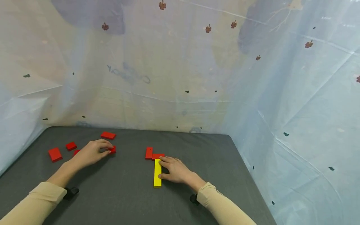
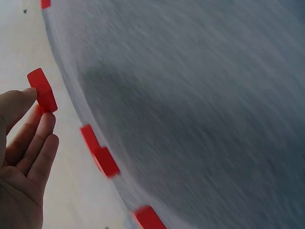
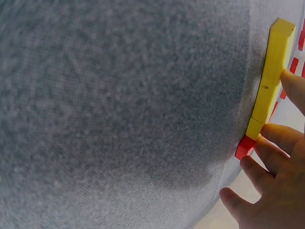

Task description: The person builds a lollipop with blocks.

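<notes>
My left hand (image 1: 91,153) pinches a small red block (image 2: 43,90) between thumb and fingertips, above the dark table's left half. Farther right, my right hand (image 1: 177,170) rests with extended fingers against a long yellow block (image 1: 157,178). Its thumb touches the side of that block, and a fingertip lies near the joint with a short yellow block (image 3: 255,128). Beyond the yellow pair, and touching it, lies a red block (image 1: 157,155) set crosswise. Another red block (image 1: 149,153) adjoins its left end, pointing away from me.
Loose red blocks lie around my left hand: a large one (image 1: 55,154), a smaller one (image 1: 71,146), one at the back (image 1: 108,135) and one partly hidden by the hand (image 1: 76,152). A plastic sheet (image 1: 157,103) hangs behind the grey table (image 1: 121,200).
</notes>
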The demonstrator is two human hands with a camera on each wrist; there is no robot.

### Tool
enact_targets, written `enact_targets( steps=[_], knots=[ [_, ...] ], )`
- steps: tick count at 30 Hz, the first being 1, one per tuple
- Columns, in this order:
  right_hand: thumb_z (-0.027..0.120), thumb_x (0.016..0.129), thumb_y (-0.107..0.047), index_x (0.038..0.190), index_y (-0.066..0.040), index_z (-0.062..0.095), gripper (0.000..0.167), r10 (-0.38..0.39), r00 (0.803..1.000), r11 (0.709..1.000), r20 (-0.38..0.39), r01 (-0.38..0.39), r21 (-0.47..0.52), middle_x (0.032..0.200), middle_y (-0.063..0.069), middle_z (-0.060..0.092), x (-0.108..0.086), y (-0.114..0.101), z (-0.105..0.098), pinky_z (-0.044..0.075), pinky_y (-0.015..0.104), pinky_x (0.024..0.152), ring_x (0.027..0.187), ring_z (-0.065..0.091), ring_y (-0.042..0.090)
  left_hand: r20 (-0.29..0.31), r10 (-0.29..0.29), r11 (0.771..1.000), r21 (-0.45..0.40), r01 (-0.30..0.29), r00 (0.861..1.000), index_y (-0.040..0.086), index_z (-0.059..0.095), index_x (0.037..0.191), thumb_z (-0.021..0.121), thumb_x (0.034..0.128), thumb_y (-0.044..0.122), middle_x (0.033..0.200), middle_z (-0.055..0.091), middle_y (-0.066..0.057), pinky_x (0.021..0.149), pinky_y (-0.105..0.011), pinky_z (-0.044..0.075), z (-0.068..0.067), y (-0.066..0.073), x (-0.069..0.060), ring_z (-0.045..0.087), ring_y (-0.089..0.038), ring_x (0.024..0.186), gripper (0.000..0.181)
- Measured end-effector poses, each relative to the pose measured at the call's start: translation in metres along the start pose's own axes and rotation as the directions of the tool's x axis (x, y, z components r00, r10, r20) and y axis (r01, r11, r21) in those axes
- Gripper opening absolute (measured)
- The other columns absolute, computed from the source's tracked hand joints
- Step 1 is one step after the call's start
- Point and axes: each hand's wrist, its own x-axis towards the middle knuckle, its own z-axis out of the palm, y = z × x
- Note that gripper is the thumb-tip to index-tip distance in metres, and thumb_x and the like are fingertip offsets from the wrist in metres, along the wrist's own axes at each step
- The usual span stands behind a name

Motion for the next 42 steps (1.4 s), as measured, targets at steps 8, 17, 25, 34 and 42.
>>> enact_targets(
  steps=[8, 17, 25, 34, 42],
  knots=[
    [0.064, 0.102, -0.049, 0.159, -0.017, 0.046, 0.067, -0.003, 1.0, 1.0, -0.004, 0.003, -0.006, 0.167, -0.001, 0.036, 0.0, 0.001, 0.002, 0.031, 0.049, 0.123, 0.153, 0.035, 0.023, 0.004, 0.0, 0.998, -0.065, 0.0, 1.0, 0.006, 0.079, 0.112, 0.077, 0.0929, 0.005, 0.119, 0.07, -0.015, 0.084, -0.053, 0.059, 0.016, 0.02, 0.024, 0.068, -0.037, 0.107, 0.019],
    [0.064, 0.102, -0.048, 0.159, -0.017, 0.046, 0.067, -0.001, 1.0, 1.0, -0.005, 0.001, -0.003, 0.167, -0.001, 0.037, 0.0, 0.0, 0.001, 0.031, 0.048, 0.123, 0.153, 0.035, 0.022, -0.014, 0.035, 0.993, -0.115, -0.037, 0.999, 0.007, 0.08, 0.112, 0.078, 0.0929, 0.005, 0.118, 0.07, -0.012, 0.087, -0.053, 0.059, 0.04, 0.044, 0.05, 0.068, -0.035, 0.108, 0.02],
    [0.063, 0.102, -0.05, 0.159, -0.018, 0.046, 0.067, 0.013, 1.0, 1.0, 0.008, -0.013, -0.015, 0.167, -0.001, 0.036, 0.001, -0.001, 0.0, 0.031, 0.048, 0.123, 0.153, 0.035, 0.022, -0.001, 0.062, 0.988, -0.145, -0.061, 0.998, 0.007, 0.08, 0.112, 0.079, 0.0924, 0.008, 0.119, 0.071, -0.011, 0.089, -0.052, 0.059, 0.059, 0.064, 0.071, 0.068, -0.033, 0.108, 0.02],
    [0.062, 0.102, -0.052, 0.158, -0.018, 0.047, 0.067, 0.011, 1.0, 1.0, 0.006, -0.011, -0.012, 0.167, -0.001, 0.037, 0.001, -0.001, -0.001, 0.032, 0.05, 0.123, 0.152, 0.036, 0.023, 0.046, 0.102, 0.981, -0.172, -0.092, 0.994, 0.008, 0.08, 0.112, 0.08, 0.0917, 0.007, 0.118, 0.07, -0.01, 0.089, -0.051, 0.059, 0.077, 0.083, 0.091, 0.068, -0.033, 0.108, 0.02],
    [0.062, 0.102, -0.052, 0.158, -0.018, 0.047, 0.067, 0.013, 1.0, 1.0, -0.002, -0.013, -0.022, 0.166, -0.001, 0.037, 0.002, 0.0, 0.001, 0.032, 0.048, 0.123, 0.152, 0.036, 0.023, 0.131, 0.076, 0.992, -0.112, -0.061, 0.988, 0.011, 0.08, 0.112, 0.079, 0.0929, 0.013, 0.116, 0.069, -0.006, 0.086, -0.044, 0.06, 0.091, 0.094, 0.104, 0.068, -0.027, 0.101, 0.019]
  ],
)
